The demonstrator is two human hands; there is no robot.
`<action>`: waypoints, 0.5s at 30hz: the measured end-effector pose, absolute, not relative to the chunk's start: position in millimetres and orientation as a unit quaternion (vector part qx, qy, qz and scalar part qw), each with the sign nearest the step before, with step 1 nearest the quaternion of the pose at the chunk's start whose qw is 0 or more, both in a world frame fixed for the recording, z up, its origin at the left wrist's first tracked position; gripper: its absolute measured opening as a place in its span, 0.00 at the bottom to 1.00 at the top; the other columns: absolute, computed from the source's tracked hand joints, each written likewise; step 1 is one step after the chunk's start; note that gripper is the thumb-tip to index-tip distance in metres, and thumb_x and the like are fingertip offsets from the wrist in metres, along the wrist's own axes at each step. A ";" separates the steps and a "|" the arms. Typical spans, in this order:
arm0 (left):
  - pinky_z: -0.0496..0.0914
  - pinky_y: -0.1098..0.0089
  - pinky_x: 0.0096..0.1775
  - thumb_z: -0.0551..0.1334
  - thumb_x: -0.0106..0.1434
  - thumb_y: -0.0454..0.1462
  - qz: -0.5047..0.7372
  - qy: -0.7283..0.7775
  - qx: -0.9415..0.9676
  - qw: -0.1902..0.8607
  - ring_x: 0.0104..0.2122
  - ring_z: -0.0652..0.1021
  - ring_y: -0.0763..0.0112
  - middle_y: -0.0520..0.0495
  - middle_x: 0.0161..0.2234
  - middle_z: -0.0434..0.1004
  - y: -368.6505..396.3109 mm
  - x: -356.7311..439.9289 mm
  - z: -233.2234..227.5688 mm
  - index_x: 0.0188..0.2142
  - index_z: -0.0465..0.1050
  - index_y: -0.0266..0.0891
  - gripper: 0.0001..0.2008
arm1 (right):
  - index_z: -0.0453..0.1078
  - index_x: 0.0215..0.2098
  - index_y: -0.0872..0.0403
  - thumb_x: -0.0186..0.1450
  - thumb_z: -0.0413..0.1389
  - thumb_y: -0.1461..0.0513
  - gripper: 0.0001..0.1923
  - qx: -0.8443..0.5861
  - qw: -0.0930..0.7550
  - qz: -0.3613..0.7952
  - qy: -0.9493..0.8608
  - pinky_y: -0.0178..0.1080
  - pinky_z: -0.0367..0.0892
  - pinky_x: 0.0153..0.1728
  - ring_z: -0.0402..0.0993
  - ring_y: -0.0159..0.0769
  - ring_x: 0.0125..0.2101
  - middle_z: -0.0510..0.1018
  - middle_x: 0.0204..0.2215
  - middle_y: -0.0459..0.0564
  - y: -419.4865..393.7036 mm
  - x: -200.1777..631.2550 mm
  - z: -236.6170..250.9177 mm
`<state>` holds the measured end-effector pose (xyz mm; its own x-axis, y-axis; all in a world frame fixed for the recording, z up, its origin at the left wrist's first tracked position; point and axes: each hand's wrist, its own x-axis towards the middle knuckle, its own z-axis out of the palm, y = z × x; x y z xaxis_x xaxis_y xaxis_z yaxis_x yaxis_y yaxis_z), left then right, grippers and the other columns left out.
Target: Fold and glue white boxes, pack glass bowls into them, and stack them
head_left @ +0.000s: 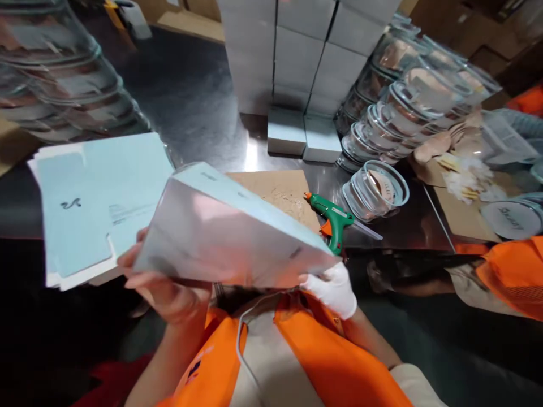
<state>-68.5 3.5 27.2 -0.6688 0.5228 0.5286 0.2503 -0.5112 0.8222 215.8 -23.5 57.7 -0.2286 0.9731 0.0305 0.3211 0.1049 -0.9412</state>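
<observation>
Pale blue box [229, 226] between hands, glue gun [333, 217] just beyond.

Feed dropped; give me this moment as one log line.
left hand: holds box | right hand: gloved, holds box | glue gun: on table

1. Bare dark steel table [186, 96] lies open in the upper centre-left of the frame.
2. A tall stack of pale grey boxes [297, 51] blocks the top centre.
3. Rows of clear glass jars [403, 96] and a green glue gun [333, 217] crowd the right.
4. A pile of flat light-blue cartons [93, 198] fills the left.
</observation>
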 end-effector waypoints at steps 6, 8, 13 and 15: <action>0.56 0.30 0.72 0.81 0.47 0.54 0.556 0.492 0.666 -0.063 0.69 0.70 0.36 0.45 0.61 0.78 -21.1 -77.9 75.5 0.57 0.76 0.54 0.39 | 0.83 0.34 0.45 0.72 0.56 0.51 0.16 -0.368 0.196 0.297 -0.859 0.44 0.77 0.47 0.84 0.43 0.38 0.87 0.34 0.50 8.8 229.9 110.8; 0.41 0.27 0.74 0.78 0.54 0.53 0.412 0.486 0.771 -0.012 0.70 0.68 0.33 0.42 0.64 0.76 -26.5 -84.2 87.9 0.64 0.71 0.54 0.40 | 0.83 0.36 0.45 0.74 0.54 0.53 0.16 -0.303 0.124 0.275 -0.904 0.41 0.75 0.48 0.83 0.40 0.38 0.87 0.34 0.48 23.1 230.6 121.0; 0.55 0.41 0.74 0.71 0.62 0.57 0.363 0.449 0.815 0.048 0.48 0.86 0.45 0.43 0.51 0.86 -28.4 -95.6 78.2 0.65 0.72 0.49 0.35 | 0.81 0.55 0.56 0.72 0.59 0.45 0.26 -0.543 0.185 0.093 -0.814 0.50 0.68 0.60 0.80 0.49 0.54 0.85 0.51 0.61 104.5 293.2 140.9; 0.73 0.49 0.63 0.76 0.54 0.56 0.441 0.502 0.741 0.069 0.43 0.86 0.49 0.46 0.48 0.85 -27.9 -97.1 63.5 0.61 0.75 0.49 0.38 | 0.70 0.68 0.64 0.68 0.63 0.43 0.42 -0.706 0.102 0.005 -0.701 0.61 0.60 0.64 0.68 0.64 0.66 0.75 0.63 0.74 148.6 335.8 142.9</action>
<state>-97.1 -27.9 63.5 0.1066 0.8041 0.5849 0.6828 -0.4868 0.5448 335.8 148.6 142.9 0.0170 0.9907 0.1346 0.9885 0.0036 -0.1511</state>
